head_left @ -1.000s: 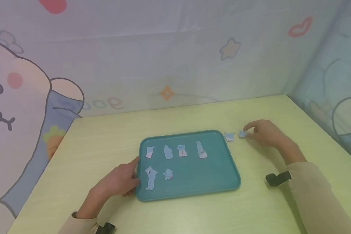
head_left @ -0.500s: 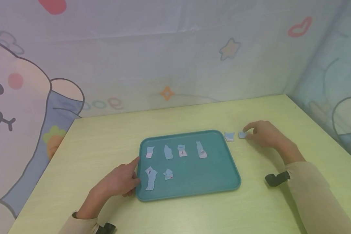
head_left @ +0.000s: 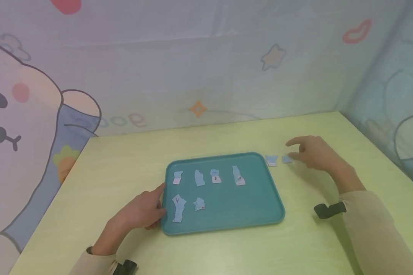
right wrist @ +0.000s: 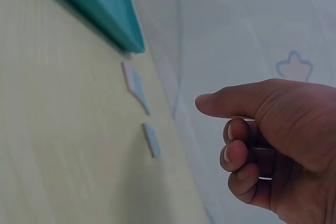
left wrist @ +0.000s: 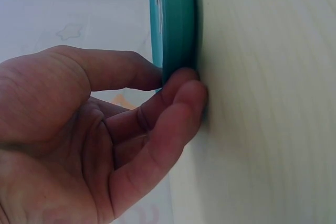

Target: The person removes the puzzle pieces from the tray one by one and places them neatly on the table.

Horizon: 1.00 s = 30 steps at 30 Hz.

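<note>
On the teal tray [head_left: 227, 225] lie several irregular light-blue and white card pieces, among them a long one [head_left: 179, 208] and a ragged one [head_left: 199, 204]. My left hand [head_left: 142, 210] holds the tray's left rim; its thumb and curled fingers meet at the edge in the left wrist view [left wrist: 178, 40]. Off the tray's right corner, two pieces rest on the table: a larger one [head_left: 271, 160] and a small one [head_left: 287, 159]. Just over the small piece is my right hand [head_left: 314, 152], thumb and index finger apart, holding nothing. Its other fingers are curled in the right wrist view.
The pale yellow table [head_left: 220, 252] stretches around the tray. A printed cloth backdrop [head_left: 179, 68] hangs behind it, with another patterned cloth [head_left: 399, 99] on the right. A black strap device [head_left: 330, 210] sits at the right wrist.
The right thumb and index finger have spread and lifted off the small piece, which now lies on the table beside the larger one. The left hand stays at the tray's rim.
</note>
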Available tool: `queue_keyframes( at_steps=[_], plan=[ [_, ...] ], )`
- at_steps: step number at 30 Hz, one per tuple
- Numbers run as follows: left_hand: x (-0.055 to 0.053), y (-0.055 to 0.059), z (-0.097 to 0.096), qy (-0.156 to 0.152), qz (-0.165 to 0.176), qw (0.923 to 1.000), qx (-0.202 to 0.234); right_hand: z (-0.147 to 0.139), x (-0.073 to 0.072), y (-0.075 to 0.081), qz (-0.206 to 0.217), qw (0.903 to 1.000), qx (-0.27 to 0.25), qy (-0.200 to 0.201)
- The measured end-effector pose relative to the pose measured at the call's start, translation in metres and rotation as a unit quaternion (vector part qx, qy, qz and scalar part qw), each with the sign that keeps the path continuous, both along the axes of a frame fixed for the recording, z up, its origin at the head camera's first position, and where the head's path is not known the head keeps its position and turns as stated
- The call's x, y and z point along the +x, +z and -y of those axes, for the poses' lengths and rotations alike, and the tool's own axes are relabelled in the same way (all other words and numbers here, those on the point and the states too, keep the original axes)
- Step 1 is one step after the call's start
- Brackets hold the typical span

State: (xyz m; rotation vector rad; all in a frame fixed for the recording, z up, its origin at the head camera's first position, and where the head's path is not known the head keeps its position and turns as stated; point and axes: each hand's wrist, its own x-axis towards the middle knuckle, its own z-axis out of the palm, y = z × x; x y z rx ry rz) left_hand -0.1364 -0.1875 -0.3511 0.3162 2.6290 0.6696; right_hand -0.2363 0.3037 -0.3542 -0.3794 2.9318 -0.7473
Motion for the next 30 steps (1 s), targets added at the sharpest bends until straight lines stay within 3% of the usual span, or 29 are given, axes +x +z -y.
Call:
queue_keyframes(
  at_steps=[9,18,30],
  plan=[
    [-0.003,0.001,0.0,-0.01,0.003,0.9999,0.002,0.017,0.013,0.026,-0.038,0.9993,0.006,0.002],
    [-0.005,0.002,-0.001,-0.006,0.006,1.0,-0.004,0.044,0.029,0.042,-0.055,0.9981,-0.025,0.016],
    [-0.007,-0.001,0.001,0.009,0.027,0.9995,0.016,0.098,0.042,0.041,-0.074,0.9906,-0.039,0.108]
  ],
)
